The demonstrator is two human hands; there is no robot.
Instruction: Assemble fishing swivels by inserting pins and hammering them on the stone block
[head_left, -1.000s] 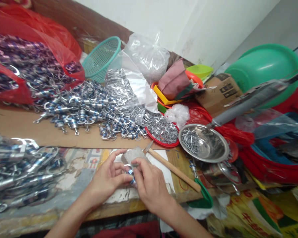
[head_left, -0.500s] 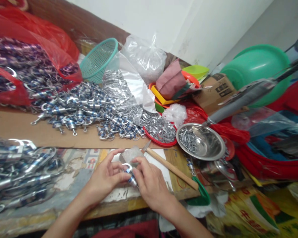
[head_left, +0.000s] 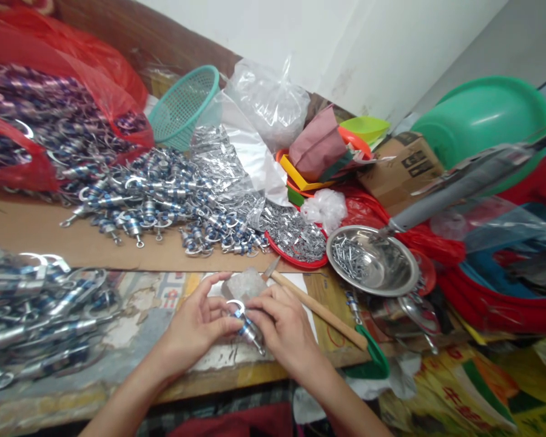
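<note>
Between both hands is a small silver-and-blue metal hook fitting (head_left: 249,331), its curved hook up and its eyelet end slanting down to the right. My left hand (head_left: 200,321) pinches it near the blue band with thumb and fingers. The fingers of my right hand (head_left: 282,325) are bent, the thumb and fingertips closed at the fitting's hook end. Just behind the hands lies a grey metal block (head_left: 243,284). A hammer with a wooden handle (head_left: 321,309) rests to the right of it.
Piles of similar fittings lie at the back (head_left: 150,206) and left (head_left: 50,321). A red dish of small metal pieces (head_left: 295,240) and a steel bowl with pins (head_left: 373,261) stand right of centre. A green basket (head_left: 184,106) leans behind, near a red bag (head_left: 113,91).
My right hand's fingers have shifted off the fitting's lower body toward its hook end, so its eyelet end now shows. My left hand keeps its pinch. The view has turned slightly.
</note>
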